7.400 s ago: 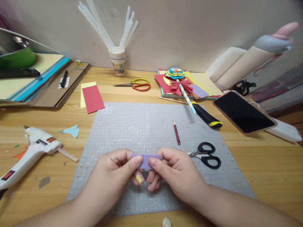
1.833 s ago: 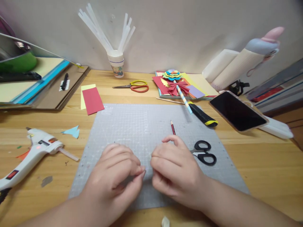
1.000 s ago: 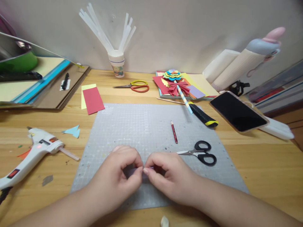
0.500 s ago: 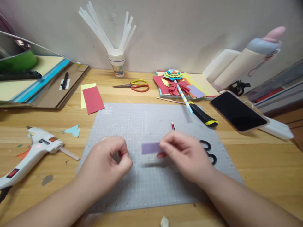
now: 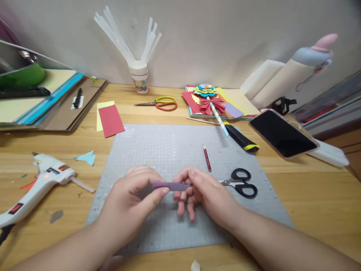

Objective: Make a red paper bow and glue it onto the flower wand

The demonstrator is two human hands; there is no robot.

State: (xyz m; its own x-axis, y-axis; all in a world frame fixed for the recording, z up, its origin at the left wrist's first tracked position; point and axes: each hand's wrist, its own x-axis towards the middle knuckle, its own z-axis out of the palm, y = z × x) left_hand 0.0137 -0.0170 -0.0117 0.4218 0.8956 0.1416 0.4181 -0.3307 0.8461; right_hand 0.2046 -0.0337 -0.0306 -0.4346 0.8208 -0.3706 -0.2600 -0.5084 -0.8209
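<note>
Both hands hold a small folded purple paper strip (image 5: pixel 171 186) just above the grey cutting mat (image 5: pixel 169 146). My left hand (image 5: pixel 132 203) pinches the strip's left end between thumb and fingers. My right hand (image 5: pixel 207 195) pinches its right end, with the lower fingers hanging loose underneath. The strip lies nearly flat, seen almost edge-on.
Black scissors (image 5: pixel 241 182) and a red pencil (image 5: pixel 207 158) lie on the mat to the right. A glue gun (image 5: pixel 36 184) rests at the left, red paper (image 5: pixel 110 119) and yellow-red scissors (image 5: pixel 160 103) behind, a phone (image 5: pixel 283 137), a utility knife (image 5: pixel 241 138) and a paper flower (image 5: pixel 208 94) at the right.
Half a second ago only my right hand held the strip, face up, with my left hand apart. Now both hands pinch its ends and it has turned edge-on.
</note>
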